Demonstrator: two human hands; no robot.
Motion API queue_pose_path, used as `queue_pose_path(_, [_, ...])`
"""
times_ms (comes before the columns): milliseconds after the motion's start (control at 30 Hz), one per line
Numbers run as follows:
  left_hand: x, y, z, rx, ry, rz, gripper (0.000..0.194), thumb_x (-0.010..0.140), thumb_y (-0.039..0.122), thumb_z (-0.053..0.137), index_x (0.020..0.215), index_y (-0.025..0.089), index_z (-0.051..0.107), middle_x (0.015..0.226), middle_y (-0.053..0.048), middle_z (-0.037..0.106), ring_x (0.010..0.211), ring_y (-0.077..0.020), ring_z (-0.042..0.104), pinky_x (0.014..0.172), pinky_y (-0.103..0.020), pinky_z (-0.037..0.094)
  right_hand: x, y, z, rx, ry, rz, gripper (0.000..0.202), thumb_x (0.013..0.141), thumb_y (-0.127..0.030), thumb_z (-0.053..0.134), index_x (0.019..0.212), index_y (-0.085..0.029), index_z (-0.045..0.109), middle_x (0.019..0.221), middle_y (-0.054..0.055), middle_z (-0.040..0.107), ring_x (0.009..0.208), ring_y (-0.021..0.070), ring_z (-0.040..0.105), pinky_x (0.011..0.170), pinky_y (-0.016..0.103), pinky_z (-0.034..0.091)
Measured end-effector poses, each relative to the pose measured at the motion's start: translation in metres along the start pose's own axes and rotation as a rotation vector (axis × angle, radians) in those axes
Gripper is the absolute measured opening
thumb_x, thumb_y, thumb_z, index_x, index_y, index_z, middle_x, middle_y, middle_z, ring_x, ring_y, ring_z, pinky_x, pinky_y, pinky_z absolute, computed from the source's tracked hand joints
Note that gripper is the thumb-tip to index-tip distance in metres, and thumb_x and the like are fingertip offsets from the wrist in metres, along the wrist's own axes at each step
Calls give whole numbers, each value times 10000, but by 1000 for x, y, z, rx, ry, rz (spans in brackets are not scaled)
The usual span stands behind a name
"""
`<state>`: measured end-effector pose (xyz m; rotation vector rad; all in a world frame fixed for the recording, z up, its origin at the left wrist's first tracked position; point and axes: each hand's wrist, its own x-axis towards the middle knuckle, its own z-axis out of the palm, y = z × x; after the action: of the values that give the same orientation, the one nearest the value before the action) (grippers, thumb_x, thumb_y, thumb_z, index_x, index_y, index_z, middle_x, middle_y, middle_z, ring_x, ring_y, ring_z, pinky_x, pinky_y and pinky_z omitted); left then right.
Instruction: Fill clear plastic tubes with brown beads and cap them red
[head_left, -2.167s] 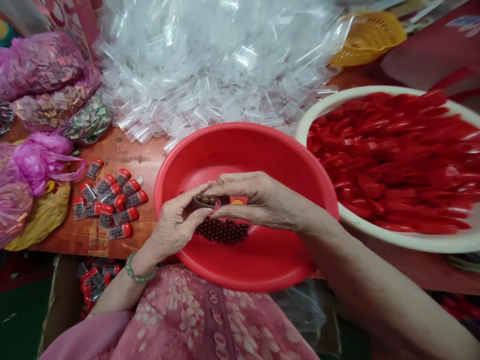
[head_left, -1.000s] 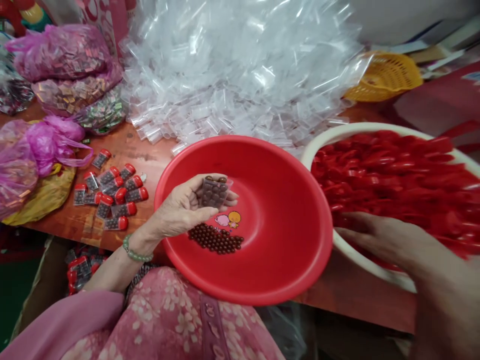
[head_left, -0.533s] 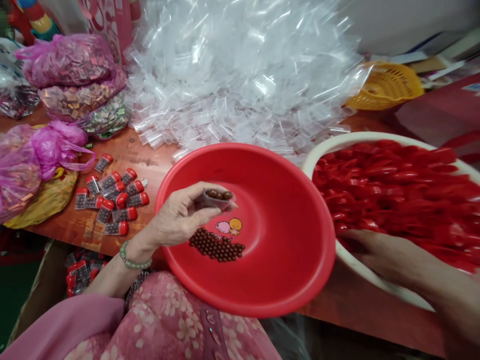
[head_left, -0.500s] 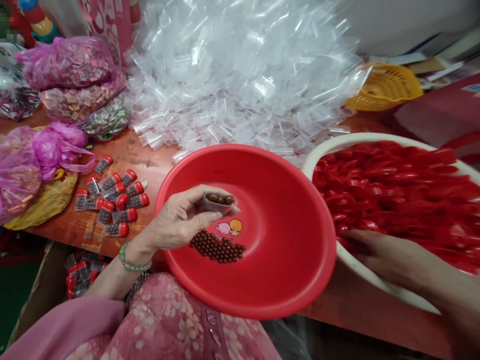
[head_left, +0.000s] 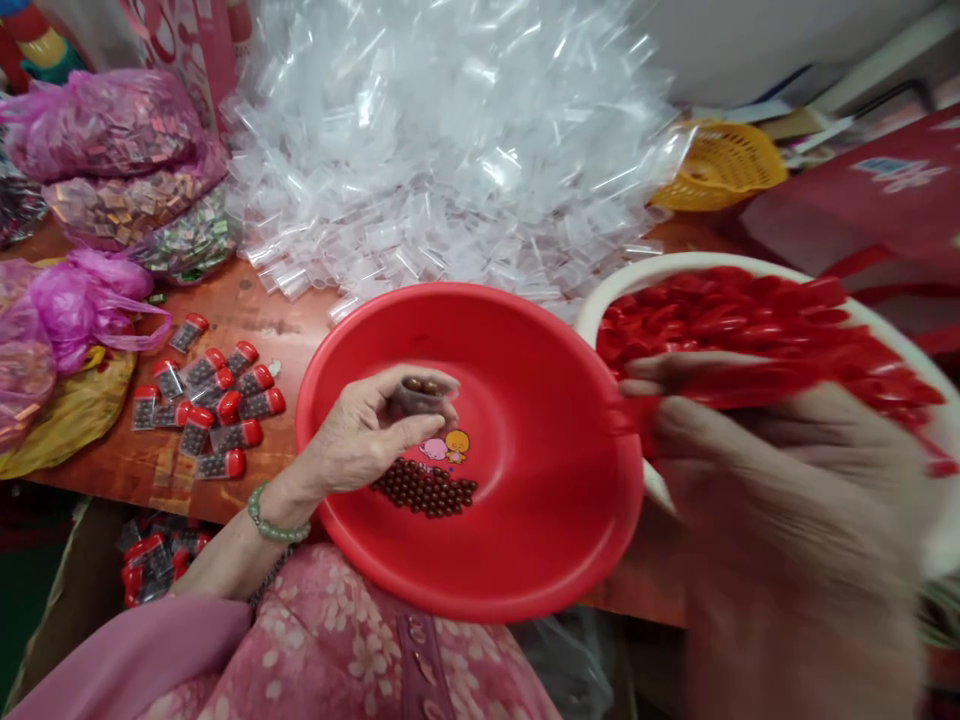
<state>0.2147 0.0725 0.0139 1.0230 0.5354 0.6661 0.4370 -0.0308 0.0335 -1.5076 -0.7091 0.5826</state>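
Observation:
My left hand point(head_left: 358, 435) holds a small clear vial point(head_left: 418, 396) filled with brown beads, its mouth up, over the near left side of a red basin point(head_left: 525, 560). A small heap of brown beads point(head_left: 424, 488) lies on the basin's floor beside a cartoon sticker. My right hand point(head_left: 757, 440), blurred by motion, is at the near left rim of a white bowl point(head_left: 592, 305) heaped with red caps point(head_left: 750, 320). It pinches something red, likely one cap point(head_left: 637, 412), between thumb and fingers.
Filled vials with red caps point(head_left: 206, 405) lie on the wooden table point(head_left: 247, 300) at left. A big heap of empty clear vials point(head_left: 442, 150) fills the back. Pink bags point(head_left: 97, 130) sit far left, a yellow basket point(head_left: 716, 165) back right. More filled vials point(head_left: 150, 565) lie in a box below.
My right hand left the vial, reached into the white bowl of caps, and now comes back toward the red basin with something red. My left hand keeps the filled vial.

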Motion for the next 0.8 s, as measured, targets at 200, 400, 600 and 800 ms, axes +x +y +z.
queue_pose_path(200, [-5, -4, 8, -36, -12, -71, 224, 780, 213, 755, 969, 156, 649, 843, -8, 685, 751, -97, 685, 746, -215, 558, -2, 0, 64, 336, -322, 106, 388, 695, -187, 816, 1036, -311, 680, 841, -52, 741, 751, 108, 733, 675, 207, 601])
queue_pose_path(400, [-5, -15, 10, -156, 57, -126, 369, 743, 315, 814, 994, 146, 603, 897, -46, 724, 765, -149, 737, 772, -275, 598, -14, 19, 71, 91, -218, -177, 406, 775, -246, 789, 1150, -329, 658, 902, -37, 736, 787, 149, 740, 700, 286, 631])
queue_pose_path(600, [-6, -21, 7, -251, 53, -148, 405, 705, 330, 844, 985, 146, 616, 889, -32, 721, 765, -155, 739, 782, -297, 599, -20, 22, 66, -248, -167, -686, 515, 810, -137, 741, 1257, -375, 646, 976, 0, 745, 804, 177, 719, 707, 330, 623])
queue_pose_path(800, [-6, -21, 2, -268, 66, -108, 334, 698, 299, 843, 921, 139, 653, 870, -25, 719, 751, -128, 699, 797, -298, 586, -11, 23, 58, -556, -449, -1105, 436, 890, -170, 647, 1307, -296, 623, 1106, 66, 750, 935, 205, 740, 777, 315, 654])
